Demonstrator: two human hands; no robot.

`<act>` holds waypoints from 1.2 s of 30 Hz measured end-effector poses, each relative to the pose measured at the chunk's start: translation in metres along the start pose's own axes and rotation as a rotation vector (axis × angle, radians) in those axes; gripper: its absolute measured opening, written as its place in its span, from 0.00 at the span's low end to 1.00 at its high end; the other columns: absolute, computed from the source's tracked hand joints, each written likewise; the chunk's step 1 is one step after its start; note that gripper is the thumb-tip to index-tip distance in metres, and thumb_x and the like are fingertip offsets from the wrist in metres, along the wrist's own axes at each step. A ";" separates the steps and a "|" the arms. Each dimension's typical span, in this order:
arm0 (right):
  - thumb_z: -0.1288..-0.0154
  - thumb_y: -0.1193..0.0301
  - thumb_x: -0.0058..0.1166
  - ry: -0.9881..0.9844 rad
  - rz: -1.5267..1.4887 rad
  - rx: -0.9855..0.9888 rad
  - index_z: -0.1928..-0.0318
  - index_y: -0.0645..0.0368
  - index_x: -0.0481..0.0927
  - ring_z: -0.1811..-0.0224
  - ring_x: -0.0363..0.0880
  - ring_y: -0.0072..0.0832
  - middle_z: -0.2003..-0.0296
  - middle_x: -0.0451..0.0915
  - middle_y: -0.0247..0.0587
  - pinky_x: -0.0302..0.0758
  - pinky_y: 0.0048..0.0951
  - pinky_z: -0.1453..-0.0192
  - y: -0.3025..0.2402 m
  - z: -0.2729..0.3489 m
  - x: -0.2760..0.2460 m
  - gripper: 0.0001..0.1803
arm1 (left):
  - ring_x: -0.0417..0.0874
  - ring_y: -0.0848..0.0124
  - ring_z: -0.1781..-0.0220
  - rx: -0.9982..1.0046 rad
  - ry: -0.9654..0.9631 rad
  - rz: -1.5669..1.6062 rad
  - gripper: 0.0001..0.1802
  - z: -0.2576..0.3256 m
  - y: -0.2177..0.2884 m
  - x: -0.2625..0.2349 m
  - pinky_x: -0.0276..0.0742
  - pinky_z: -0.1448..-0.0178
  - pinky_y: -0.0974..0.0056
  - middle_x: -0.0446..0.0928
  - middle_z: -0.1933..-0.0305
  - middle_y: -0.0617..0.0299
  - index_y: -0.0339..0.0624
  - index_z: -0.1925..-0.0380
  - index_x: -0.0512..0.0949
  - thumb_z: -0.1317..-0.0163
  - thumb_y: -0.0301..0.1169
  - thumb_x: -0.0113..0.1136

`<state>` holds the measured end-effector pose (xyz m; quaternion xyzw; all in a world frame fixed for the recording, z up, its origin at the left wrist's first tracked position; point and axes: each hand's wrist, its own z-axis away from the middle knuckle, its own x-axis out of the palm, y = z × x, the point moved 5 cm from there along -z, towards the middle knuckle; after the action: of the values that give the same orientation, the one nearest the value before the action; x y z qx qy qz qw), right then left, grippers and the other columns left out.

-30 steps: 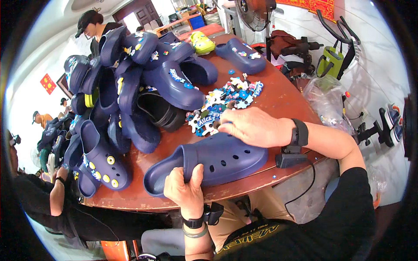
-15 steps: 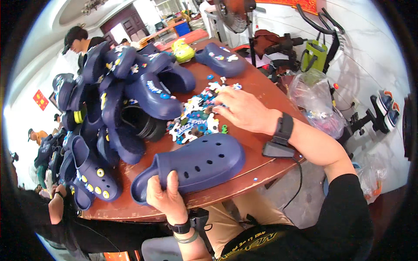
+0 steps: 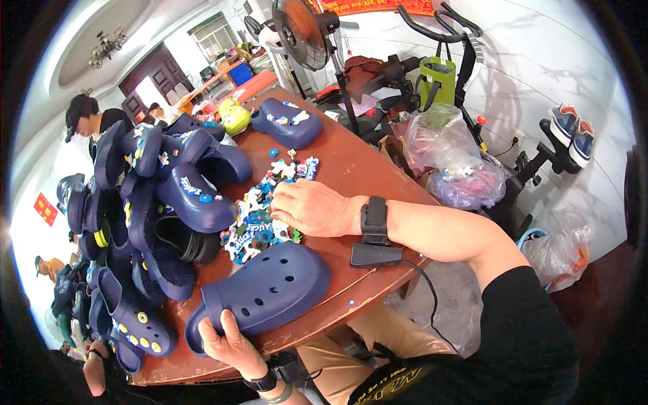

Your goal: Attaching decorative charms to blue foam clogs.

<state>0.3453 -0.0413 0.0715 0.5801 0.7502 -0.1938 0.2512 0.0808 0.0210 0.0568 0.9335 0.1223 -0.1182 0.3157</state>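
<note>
A plain navy foam clog (image 3: 270, 283) rests near the table's front edge, toe to the right, with round vent holes and no charms in them. My left hand (image 3: 231, 343) is closed on its near side by the heel, thumb and a finger showing. Beyond the clog lies a heap of small rubber shoe charms (image 3: 260, 223) in blue, white, black and green, some letter-shaped. My right hand (image 3: 310, 208) is at the heap's right side, fingers curled down into it; the fingertips are hidden, and what they hold cannot be made out.
On the left, navy clogs (image 3: 196, 202) are stacked high, several with charms. Another decorated clog (image 3: 287, 123) and a yellow-green clog (image 3: 234, 117) stand at the far end. A small black device (image 3: 375, 255) with a cable sits under my right wrist. One person (image 3: 94, 121) stands beyond the stack.
The view has swung, so the table and clogs appear further left and lower. My right hand stays at the charm heap, its fingers more curled. My left hand keeps its hold on the clog.
</note>
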 end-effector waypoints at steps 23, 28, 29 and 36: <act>0.34 0.68 0.51 0.027 -0.060 -0.046 0.67 0.59 0.78 0.60 0.72 0.32 0.66 0.73 0.37 0.68 0.35 0.59 -0.008 -0.002 -0.004 0.08 | 0.66 0.73 0.73 0.019 0.015 -0.011 0.14 0.000 0.002 -0.002 0.68 0.66 0.67 0.71 0.76 0.62 0.37 0.73 0.69 0.36 0.34 0.62; 0.35 0.68 0.52 -0.005 -0.029 -0.054 0.67 0.60 0.78 0.60 0.72 0.31 0.66 0.73 0.36 0.69 0.34 0.58 -0.013 0.000 -0.007 0.08 | 0.64 0.68 0.76 -0.016 -0.007 0.008 0.18 0.004 -0.005 -0.001 0.64 0.68 0.63 0.67 0.79 0.60 0.37 0.77 0.69 0.39 0.36 0.66; 0.34 0.69 0.52 -0.044 -0.068 -0.033 0.62 0.58 0.76 0.62 0.74 0.38 0.60 0.76 0.41 0.70 0.37 0.56 -0.012 0.000 -0.008 0.06 | 0.64 0.68 0.76 -0.015 0.000 0.008 0.18 0.003 -0.005 -0.001 0.64 0.68 0.63 0.67 0.79 0.60 0.37 0.77 0.69 0.39 0.36 0.66; 0.34 0.69 0.52 -0.051 -0.134 0.037 0.62 0.58 0.77 0.61 0.75 0.39 0.59 0.76 0.41 0.71 0.37 0.54 -0.011 -0.001 -0.006 0.06 | 0.63 0.68 0.77 -0.011 0.020 0.046 0.20 0.002 -0.004 -0.001 0.63 0.69 0.63 0.66 0.80 0.59 0.37 0.78 0.69 0.41 0.38 0.68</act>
<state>0.3358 -0.0483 0.0759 0.5282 0.7768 -0.2388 0.2460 0.0779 0.0227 0.0534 0.9354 0.1048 -0.1007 0.3223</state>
